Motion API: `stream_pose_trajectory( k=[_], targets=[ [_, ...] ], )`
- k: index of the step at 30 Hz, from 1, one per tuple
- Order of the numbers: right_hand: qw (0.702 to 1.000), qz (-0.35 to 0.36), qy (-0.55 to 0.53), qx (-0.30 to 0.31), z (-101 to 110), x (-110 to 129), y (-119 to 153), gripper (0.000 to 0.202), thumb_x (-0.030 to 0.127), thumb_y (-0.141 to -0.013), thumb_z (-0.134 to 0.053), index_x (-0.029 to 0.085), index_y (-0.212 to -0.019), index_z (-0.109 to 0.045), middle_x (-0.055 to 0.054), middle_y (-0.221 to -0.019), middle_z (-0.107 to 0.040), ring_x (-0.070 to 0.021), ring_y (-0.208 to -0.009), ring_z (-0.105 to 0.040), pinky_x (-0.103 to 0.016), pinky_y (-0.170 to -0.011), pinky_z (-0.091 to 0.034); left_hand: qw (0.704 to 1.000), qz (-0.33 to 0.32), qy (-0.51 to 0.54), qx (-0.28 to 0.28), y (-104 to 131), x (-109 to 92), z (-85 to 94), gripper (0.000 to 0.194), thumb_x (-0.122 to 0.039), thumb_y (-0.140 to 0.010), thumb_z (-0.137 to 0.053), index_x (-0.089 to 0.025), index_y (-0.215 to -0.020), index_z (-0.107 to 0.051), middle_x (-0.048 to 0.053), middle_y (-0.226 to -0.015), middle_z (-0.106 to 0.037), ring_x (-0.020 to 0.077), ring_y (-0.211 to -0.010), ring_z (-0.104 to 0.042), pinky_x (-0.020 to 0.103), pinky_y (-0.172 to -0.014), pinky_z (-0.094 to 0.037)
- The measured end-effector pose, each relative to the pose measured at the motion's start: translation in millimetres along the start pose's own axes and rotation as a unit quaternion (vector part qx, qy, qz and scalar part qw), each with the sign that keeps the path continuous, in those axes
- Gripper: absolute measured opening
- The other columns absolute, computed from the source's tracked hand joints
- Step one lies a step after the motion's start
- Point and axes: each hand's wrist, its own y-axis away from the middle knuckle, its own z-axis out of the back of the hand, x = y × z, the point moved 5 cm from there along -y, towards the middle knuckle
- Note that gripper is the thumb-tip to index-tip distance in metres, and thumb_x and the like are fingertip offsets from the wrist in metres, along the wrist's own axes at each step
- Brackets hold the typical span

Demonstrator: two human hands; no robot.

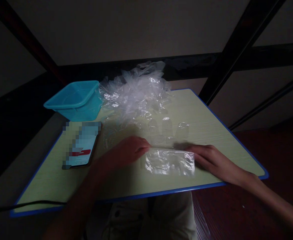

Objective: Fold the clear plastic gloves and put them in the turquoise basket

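A clear plastic glove (170,163), its finger shapes pointing away, is held near the table's front edge, its folded upper edge pinched at the left end between nearly closed fingertips of the left hand (132,148) and at the right end by the loosely curled right hand (213,159). Beyond, a heap of clear plastic (136,90) is flanked by a blue basket (87,111); a phone (82,155) is seen left, on the pale table (218,143).
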Motion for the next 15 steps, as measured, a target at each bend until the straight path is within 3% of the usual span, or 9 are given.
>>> stream_pose_trajectory(
  k=[6, 11, 15],
  targets=[
    [0.992, -0.078, -0.102, -0.001, 2.4, -15.9, -10.8, 0.032, 0.036, -0.092, -0.036, 0.018, -0.074, -0.057, 0.0, -0.066, -0.056, -0.0144, -0.062, -0.052, -0.028, -0.058, -0.044, 0.985, 0.076, 0.128, 0.086, -21.4, 18.1, 3.6, 0.028, -0.023, -0.081, -0.049, -0.013, -0.06, -0.064, -0.003, -0.052, -0.059, 0.0108, -0.051, -0.054, 0.02, -0.051, -0.034],
    [0.975, -0.12, -0.188, -0.015, -3.6, -30.9, -18.2, 0.034, 0.041, -0.089, -0.04, 0.018, -0.067, -0.052, 0.002, -0.059, -0.047, -0.0113, -0.054, -0.042, -0.026, -0.05, -0.035, 0.948, 0.116, 0.273, 0.116, -33.8, 25.7, -0.8, 0.021, -0.016, -0.076, -0.05, -0.012, -0.062, -0.065, 0.001, -0.059, -0.067, 0.012, -0.059, -0.062, 0.02, -0.059, -0.043],
    [0.965, -0.145, -0.214, -0.039, -4.4, -34.3, -22.1, 0.036, 0.043, -0.086, -0.042, 0.018, -0.062, -0.05, 0.002, -0.055, -0.045, -0.0098, -0.049, -0.038, -0.025, -0.047, -0.031, 0.933, 0.139, 0.312, 0.112, -36.4, 29.4, -4.4, 0.024, -0.013, -0.076, -0.047, -0.013, -0.056, -0.062, 0.001, -0.055, -0.066, 0.0109, -0.054, -0.062, 0.018, -0.055, -0.043]
  ],
)
